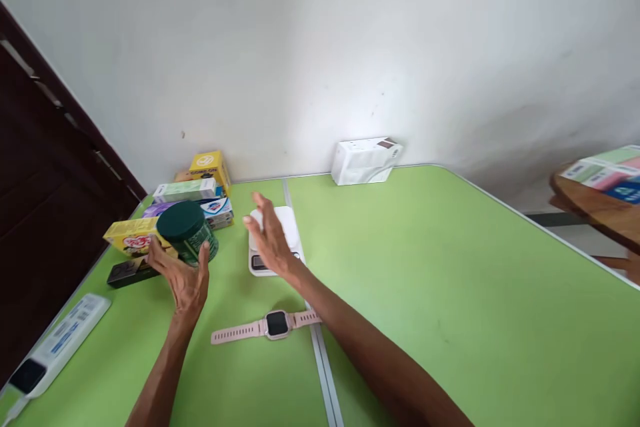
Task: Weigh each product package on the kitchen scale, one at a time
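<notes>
A dark green lidded jar (pixel 187 232) leans to the left in my left hand (pixel 181 273), thumb on its right side and fingers on its left. It is in front of the group of boxes; whether its base touches the table is hard to tell. My right hand (pixel 270 235) is open, fingers apart, holding nothing. It hovers over a white kitchen scale (pixel 289 223) and hides part of its platform and display. Nearer me lies a pink smartwatch (pixel 277 324), its strap stretched out flat and its right end partly behind my right forearm.
Several boxes stand at the back left, among them a yellow box (pixel 127 235) and a black box (pixel 131 271). A white power strip (pixel 70 337) lies at the left edge. One white box (pixel 367 161) sits against the wall. At right is a wooden stool (pixel 575 197) with packages.
</notes>
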`<state>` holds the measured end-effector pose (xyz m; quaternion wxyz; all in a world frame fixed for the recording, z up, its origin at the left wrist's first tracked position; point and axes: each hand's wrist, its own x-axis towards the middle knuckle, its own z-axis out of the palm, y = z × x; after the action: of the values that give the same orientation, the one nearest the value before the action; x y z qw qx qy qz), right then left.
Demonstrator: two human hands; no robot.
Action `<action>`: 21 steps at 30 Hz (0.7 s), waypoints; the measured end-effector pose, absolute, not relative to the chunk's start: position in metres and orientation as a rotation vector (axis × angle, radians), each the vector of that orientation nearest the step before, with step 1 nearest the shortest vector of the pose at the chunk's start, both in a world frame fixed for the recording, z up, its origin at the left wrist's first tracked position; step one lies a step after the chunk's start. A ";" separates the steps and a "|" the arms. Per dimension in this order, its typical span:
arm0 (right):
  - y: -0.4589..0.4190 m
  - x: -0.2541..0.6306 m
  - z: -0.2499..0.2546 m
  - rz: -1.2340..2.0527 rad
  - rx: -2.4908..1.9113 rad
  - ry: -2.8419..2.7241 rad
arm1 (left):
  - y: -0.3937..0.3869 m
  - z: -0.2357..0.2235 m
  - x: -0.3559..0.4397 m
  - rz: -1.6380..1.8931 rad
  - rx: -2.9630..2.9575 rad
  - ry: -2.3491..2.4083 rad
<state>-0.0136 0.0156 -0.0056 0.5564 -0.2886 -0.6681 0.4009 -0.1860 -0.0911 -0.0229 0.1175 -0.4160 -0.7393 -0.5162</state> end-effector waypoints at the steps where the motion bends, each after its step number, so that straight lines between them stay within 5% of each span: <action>1: 0.029 0.015 -0.011 0.888 -0.757 -1.537 | -0.089 -0.017 -0.174 -1.487 -1.247 -2.121; 10: 0.172 0.256 -0.082 0.323 -1.407 -0.867 | -0.030 0.036 -0.101 -1.415 -1.306 -2.070; 21: 0.309 0.320 -0.072 0.730 -1.166 -0.639 | -0.024 0.006 -0.131 -0.932 -1.556 -1.935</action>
<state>0.3197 0.3094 -0.0721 0.7259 -0.5289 -0.2897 0.3308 -0.1308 -0.0243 0.0060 0.2422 -0.5693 -0.7078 -0.3410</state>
